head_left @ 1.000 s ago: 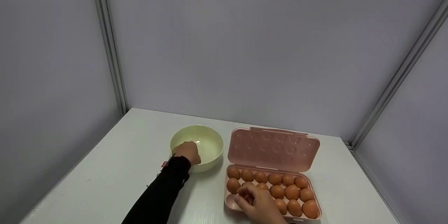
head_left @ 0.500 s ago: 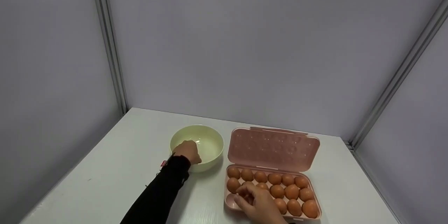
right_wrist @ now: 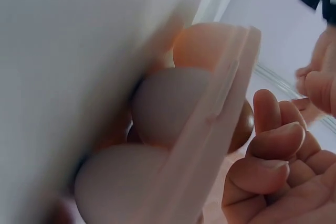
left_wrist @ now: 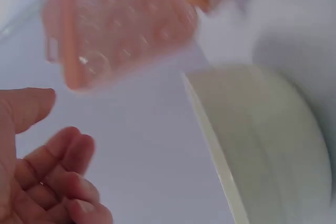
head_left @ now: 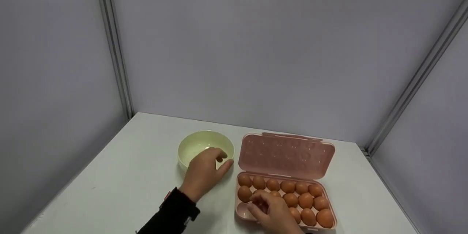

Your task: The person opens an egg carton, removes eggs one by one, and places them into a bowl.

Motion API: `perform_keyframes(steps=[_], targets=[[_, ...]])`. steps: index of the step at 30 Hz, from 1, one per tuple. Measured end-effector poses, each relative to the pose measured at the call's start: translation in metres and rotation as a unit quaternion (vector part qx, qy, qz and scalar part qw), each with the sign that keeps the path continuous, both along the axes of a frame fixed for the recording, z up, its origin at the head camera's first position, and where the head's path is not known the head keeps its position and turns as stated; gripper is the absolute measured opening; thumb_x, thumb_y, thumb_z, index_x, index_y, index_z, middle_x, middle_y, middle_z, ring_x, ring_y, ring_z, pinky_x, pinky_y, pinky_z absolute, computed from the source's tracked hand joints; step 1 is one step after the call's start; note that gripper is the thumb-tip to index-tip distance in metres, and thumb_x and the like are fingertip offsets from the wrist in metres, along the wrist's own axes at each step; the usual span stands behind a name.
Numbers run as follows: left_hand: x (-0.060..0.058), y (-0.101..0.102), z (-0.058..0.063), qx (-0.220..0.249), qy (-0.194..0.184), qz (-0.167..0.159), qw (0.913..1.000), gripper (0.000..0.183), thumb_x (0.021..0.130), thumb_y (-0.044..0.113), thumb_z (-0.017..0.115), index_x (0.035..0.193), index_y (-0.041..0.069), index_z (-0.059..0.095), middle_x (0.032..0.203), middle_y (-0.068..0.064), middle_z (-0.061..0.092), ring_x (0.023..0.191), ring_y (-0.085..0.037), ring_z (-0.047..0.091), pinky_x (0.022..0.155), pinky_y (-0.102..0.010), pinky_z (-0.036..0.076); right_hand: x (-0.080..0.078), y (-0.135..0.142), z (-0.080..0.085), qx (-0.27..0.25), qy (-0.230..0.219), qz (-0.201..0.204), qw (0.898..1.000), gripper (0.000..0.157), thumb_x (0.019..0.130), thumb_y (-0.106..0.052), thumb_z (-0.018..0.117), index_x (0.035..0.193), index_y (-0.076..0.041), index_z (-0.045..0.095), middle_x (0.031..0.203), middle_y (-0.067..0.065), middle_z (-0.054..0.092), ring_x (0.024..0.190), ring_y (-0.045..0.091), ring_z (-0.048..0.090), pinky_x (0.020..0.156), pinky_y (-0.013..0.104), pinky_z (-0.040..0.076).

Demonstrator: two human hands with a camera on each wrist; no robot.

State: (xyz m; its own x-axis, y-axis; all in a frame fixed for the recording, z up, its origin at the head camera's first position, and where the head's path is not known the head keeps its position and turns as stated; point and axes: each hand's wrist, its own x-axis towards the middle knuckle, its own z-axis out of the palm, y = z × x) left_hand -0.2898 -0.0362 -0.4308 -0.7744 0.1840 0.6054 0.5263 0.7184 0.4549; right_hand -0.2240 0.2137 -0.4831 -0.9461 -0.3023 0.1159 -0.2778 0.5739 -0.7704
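- The eggs point(head_left: 324, 218) sit in rows inside the pink egg box point(right_wrist: 199, 150), which stands on the white worktop point(head_left: 117, 190), to the right of the bowl point(head_left: 190, 148).
- The left hand point(head_left: 204, 172) is near the bowl; in the left wrist view it appears apart from it. Its grip is released: the fingers are bent loosely and hold nothing.
- The right hand point(head_left: 273, 214) is over the front left part of the egg box. Its grip also looks released, with curved fingers and no egg visible between them; the hand hides some of the eggs.
- Each egg should be light but fragile: stiff under a gentle, even pressure, and easy to crack by a knock. The smooth shell may slip a little.
- The good place to take hold is around the widest part, with soft fingertips and thumb on opposite sides, lifting straight up.
- The shells are brown and rounded, with a mostly dull surface.
- The egg box seems to be thin, slightly see-through plastic, with rounded cups point(right_wrist: 168, 103) under the rim. Its lid point(head_left: 285, 155) is raised behind, glossy and dimpled; I judge that it bends easily.
- The bowl is pale green, round and deep, with smooth wall, probably light plastic; it would be best held by the rim.
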Motion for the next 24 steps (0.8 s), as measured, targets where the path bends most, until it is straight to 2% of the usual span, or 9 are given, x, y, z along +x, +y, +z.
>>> perform_keyframes(steps=[3,6,10,12,15,17,19,21,24], targets=[[0.023,0.003,-0.01,0.01,0.032,-0.031,0.999,0.015,0.096,0.029,0.08,0.095,0.016,0.074,0.089,0.003,0.072,0.082,-0.009,0.065,0.073,-0.027,0.056,0.0,0.004,0.008,-0.001,-0.011,-0.014,1.0,0.028,0.101,-0.037,0.074,0.117,-0.014,0.073,0.098,-0.004,0.071,0.085,0.012,0.063,0.076,0.02,0.056],[0.037,0.003,-0.019,0.016,0.032,-0.032,0.9988,0.015,0.095,0.03,0.081,0.092,0.018,0.072,0.087,0.006,0.068,0.08,-0.005,0.061,0.07,-0.025,0.053,0.0,0.007,0.016,0.011,-0.011,-0.021,1.0,0.032,0.101,-0.038,0.074,0.12,-0.013,0.072,0.101,-0.003,0.071,0.087,0.013,0.065,0.078,0.021,0.057],[0.044,0.0,-0.028,0.031,0.013,-0.026,0.9991,0.016,0.095,0.031,0.081,0.092,0.018,0.072,0.088,0.005,0.067,0.079,-0.008,0.062,0.068,-0.025,0.053,-0.006,0.003,0.026,0.079,0.058,-0.009,0.995,0.034,0.1,-0.037,0.075,0.126,-0.015,0.071,0.107,-0.003,0.073,0.091,0.012,0.065,0.082,0.027,0.06],[0.045,-0.003,-0.032,0.032,0.0,-0.024,0.9992,0.016,0.095,0.032,0.081,0.092,0.019,0.072,0.089,0.005,0.071,0.078,-0.008,0.064,0.068,-0.026,0.054,-0.011,-0.003,0.027,0.13,0.127,0.001,0.983,0.033,0.1,-0.034,0.076,0.127,-0.016,0.073,0.113,-0.002,0.076,0.097,0.014,0.068,0.089,0.035,0.062],[0.045,-0.006,-0.036,0.03,-0.019,-0.022,0.9991,0.017,0.097,0.034,0.08,0.093,0.02,0.073,0.09,0.005,0.075,0.076,-0.006,0.065,0.066,-0.026,0.053,-0.021,-0.013,0.026,0.214,0.234,0.007,0.948,0.032,0.098,-0.03,0.078,0.127,-0.019,0.074,0.122,-0.001,0.077,0.108,0.019,0.069,0.099,0.048,0.058],[0.044,-0.007,-0.039,0.031,-0.03,-0.022,0.9989,0.017,0.097,0.036,0.079,0.094,0.02,0.073,0.09,0.004,0.075,0.076,-0.006,0.065,0.066,-0.026,0.053,-0.026,-0.02,0.023,0.256,0.277,0.008,0.926,0.033,0.095,-0.029,0.081,0.126,-0.02,0.075,0.122,0.002,0.078,0.11,0.024,0.069,0.099,0.052,0.056],[0.043,-0.007,-0.04,0.03,-0.031,-0.023,0.9988,0.017,0.098,0.036,0.078,0.094,0.021,0.073,0.09,0.005,0.075,0.078,-0.007,0.066,0.067,-0.027,0.053,-0.03,-0.025,0.019,0.294,0.29,0.008,0.911,0.034,0.093,-0.03,0.082,0.125,-0.022,0.074,0.122,0.002,0.077,0.11,0.027,0.068,0.099,0.054,0.054],[0.043,-0.007,-0.042,0.031,-0.029,-0.023,0.9988,0.016,0.098,0.036,0.078,0.093,0.021,0.073,0.09,0.006,0.074,0.079,-0.009,0.067,0.068,-0.028,0.054,-0.032,-0.03,0.015,0.324,0.287,0.012,0.901,0.033,0.092,-0.032,0.083,0.122,-0.024,0.075,0.121,0.003,0.076,0.111,0.029,0.067,0.099,0.054,0.053],[0.044,-0.007,-0.045,0.029,-0.027,-0.026,0.9989,0.017,0.098,0.036,0.078,0.092,0.022,0.072,0.089,0.005,0.074,0.079,-0.011,0.067,0.068,-0.028,0.054,-0.033,-0.035,0.01,0.359,0.269,0.018,0.894,0.029,0.092,-0.035,0.082,0.119,-0.026,0.077,0.12,0.004,0.076,0.113,0.03,0.067,0.101,0.055,0.053]])
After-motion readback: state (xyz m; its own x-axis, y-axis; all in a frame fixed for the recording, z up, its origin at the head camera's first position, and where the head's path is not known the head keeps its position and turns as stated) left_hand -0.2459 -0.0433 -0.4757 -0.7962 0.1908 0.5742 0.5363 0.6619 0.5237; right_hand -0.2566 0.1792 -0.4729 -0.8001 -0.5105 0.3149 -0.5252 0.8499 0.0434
